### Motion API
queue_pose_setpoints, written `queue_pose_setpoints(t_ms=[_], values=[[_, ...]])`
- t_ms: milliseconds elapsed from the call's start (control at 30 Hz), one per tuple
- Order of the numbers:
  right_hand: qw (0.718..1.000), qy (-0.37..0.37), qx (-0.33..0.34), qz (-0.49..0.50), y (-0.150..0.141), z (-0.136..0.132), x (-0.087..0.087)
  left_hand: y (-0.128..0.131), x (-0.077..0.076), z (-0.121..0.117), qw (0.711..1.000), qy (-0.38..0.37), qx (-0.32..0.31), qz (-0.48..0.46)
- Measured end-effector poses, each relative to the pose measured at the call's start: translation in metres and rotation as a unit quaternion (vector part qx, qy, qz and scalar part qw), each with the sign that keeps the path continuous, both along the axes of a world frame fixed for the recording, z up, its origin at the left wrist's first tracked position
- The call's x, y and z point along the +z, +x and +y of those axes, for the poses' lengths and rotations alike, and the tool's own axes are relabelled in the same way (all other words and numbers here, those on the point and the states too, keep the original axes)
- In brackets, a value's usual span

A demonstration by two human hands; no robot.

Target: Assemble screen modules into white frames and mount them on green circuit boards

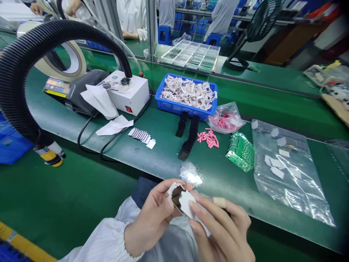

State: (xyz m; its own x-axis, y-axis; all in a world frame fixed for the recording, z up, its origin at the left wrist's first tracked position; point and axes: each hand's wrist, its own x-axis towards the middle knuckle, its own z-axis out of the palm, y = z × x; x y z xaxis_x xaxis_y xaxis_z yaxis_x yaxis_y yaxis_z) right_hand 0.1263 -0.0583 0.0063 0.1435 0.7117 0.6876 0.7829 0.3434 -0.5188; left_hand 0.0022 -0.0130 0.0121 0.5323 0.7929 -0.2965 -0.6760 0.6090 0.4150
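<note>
My left hand (155, 214) grips a small white plastic frame (172, 190) by its edge, thumb in front and fingers behind. A dark inner face shows within this frame. With thumb and fingertips, my right hand (223, 225) pinches a white flat piece (187, 203) lying over the frame's lower right part; whether the two are joined I cannot tell. One right finger wears a beige band. Just beyond my hands, a small pile of clear film pieces (191, 174) lies on the green bench (163, 156).
A blue bin (186, 109) holds many white plastic parts. Around it lie black straps (189, 136), pink strips (208, 138), green circuit boards (241, 151), a clear bag (291, 182) and white labels (140, 135). A black hose (68, 27) arches at left. Co-workers sit beyond.
</note>
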Motion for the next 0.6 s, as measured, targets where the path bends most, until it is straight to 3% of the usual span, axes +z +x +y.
queue_pose_setpoints(t_ms=[133,467,533,600], values=[[0.996,-0.005,-0.044,-0.082,-0.002,0.002,0.002,0.002,-0.002,0.0,0.999,0.01,0.012,0.039],[0.989,-0.008,-0.047,-0.141,-0.007,0.005,0.005,0.004,-0.012,-0.002,0.999,-0.013,0.001,0.046],[0.987,-0.027,-0.021,-0.154,-0.009,0.006,0.001,0.002,-0.017,0.001,0.998,-0.038,0.009,0.054],[0.986,-0.068,0.056,-0.14,-0.003,0.012,-0.005,-0.001,-0.024,0.004,0.996,-0.06,0.021,0.067]])
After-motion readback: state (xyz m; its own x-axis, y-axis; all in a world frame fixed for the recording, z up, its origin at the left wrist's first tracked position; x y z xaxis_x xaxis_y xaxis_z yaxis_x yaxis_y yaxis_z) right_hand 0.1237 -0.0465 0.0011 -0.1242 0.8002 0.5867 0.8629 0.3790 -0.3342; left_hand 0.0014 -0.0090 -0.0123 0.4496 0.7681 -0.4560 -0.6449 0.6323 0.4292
